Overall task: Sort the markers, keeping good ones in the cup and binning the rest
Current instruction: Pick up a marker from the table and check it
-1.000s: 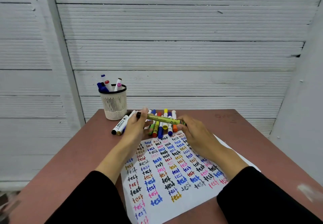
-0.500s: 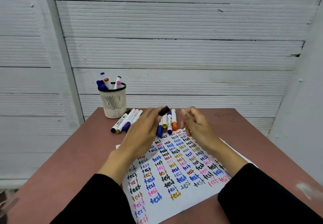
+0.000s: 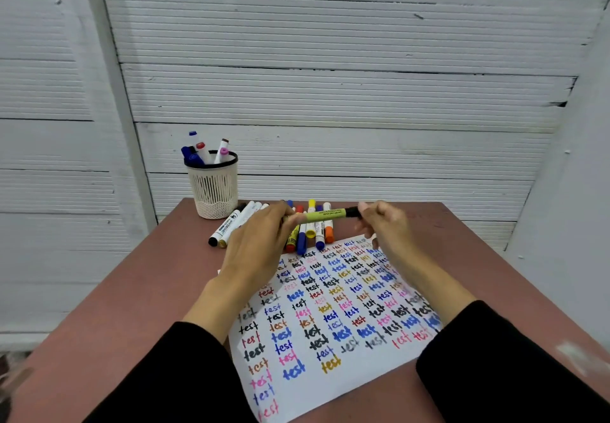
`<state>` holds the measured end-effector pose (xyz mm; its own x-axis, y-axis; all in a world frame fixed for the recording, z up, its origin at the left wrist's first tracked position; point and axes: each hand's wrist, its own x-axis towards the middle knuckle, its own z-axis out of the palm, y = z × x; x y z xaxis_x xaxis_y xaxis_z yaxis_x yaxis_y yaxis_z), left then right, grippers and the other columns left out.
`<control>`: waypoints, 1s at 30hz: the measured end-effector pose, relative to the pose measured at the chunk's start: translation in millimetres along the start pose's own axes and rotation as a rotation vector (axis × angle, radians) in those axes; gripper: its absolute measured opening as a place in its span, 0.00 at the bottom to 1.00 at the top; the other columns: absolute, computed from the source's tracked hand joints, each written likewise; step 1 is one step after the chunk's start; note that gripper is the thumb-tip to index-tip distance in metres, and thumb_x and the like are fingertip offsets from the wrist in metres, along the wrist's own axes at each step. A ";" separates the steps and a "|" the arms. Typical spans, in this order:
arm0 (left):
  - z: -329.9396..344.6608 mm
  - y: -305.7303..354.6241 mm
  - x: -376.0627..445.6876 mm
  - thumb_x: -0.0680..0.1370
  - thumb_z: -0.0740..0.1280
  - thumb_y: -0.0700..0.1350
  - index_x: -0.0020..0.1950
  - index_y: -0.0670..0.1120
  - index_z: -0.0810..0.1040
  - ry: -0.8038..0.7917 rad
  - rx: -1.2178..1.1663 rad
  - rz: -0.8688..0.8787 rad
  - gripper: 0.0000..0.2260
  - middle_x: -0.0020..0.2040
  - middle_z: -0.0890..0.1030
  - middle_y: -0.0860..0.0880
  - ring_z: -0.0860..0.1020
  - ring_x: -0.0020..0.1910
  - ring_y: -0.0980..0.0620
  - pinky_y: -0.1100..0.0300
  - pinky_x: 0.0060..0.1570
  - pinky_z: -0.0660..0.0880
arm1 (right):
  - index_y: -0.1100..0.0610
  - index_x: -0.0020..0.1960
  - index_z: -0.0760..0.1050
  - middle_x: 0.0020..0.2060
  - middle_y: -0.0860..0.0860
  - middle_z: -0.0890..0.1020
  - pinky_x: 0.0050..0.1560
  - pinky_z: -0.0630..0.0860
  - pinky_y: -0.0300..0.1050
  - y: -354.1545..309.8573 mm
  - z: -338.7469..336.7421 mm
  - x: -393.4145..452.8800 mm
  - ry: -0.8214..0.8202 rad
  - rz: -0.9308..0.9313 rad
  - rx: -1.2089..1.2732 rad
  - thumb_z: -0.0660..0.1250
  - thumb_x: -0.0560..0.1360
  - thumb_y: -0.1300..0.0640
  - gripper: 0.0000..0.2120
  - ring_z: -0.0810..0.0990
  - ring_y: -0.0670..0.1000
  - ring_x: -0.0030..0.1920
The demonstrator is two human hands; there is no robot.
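A yellow-green marker [image 3: 325, 215] with a black cap lies level above the table, held between both hands. My left hand [image 3: 260, 242] grips its left end. My right hand [image 3: 386, 228] pinches the black cap at its right end. Under the marker, several loose coloured markers [image 3: 312, 236] lie side by side on the table. More white-barrelled markers [image 3: 227, 224] lie to their left. The white mesh cup [image 3: 214, 191] stands at the table's back left corner, with several markers [image 3: 203, 152] upright in it. No bin is in view.
A white sheet of paper [image 3: 330, 323], covered with the word "test" in many colours, lies on the brown table [image 3: 132, 307] below my hands. White slatted walls close off the back and both sides.
The green marker has been turned end for end: its black cap was at the left and now points right. My right hand let go of it, then came back onto the cap end.
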<state>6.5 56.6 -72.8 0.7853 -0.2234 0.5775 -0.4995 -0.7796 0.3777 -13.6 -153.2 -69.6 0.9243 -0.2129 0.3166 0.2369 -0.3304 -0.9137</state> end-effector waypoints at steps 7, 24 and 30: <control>-5.4 2.5 -1.0 0.83 0.45 0.57 0.34 0.43 0.75 0.151 0.156 -0.120 0.29 0.28 0.74 0.48 0.75 0.30 0.47 0.50 0.35 0.73 | 0.61 0.72 0.62 0.68 0.56 0.69 0.70 0.55 0.52 6.5 24.7 -9.5 0.145 -0.567 -0.880 0.51 0.80 0.41 0.29 0.64 0.56 0.69; -2.2 -14.0 1.7 0.80 0.43 0.56 0.26 0.42 0.71 0.236 0.216 -0.081 0.31 0.24 0.71 0.47 0.73 0.26 0.45 0.56 0.28 0.68 | 0.51 0.50 0.66 0.22 0.47 0.72 0.19 0.57 0.38 2.9 46.6 -31.5 -0.088 -0.839 -0.903 0.50 0.82 0.44 0.13 0.65 0.48 0.18; -1.0 -16.8 2.9 0.80 0.41 0.58 0.24 0.42 0.71 0.243 0.205 -0.017 0.34 0.21 0.70 0.48 0.71 0.23 0.47 0.56 0.26 0.68 | 0.51 0.54 0.65 0.25 0.49 0.75 0.22 0.60 0.41 5.7 44.3 -32.4 -0.111 -0.792 -0.922 0.47 0.82 0.41 0.15 0.70 0.51 0.22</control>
<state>16.8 69.7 -76.8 0.6704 -0.0819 0.7375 -0.3830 -0.8894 0.2494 -28.9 -107.4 -96.3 0.6517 0.4087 0.6389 0.4874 -0.8711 0.0600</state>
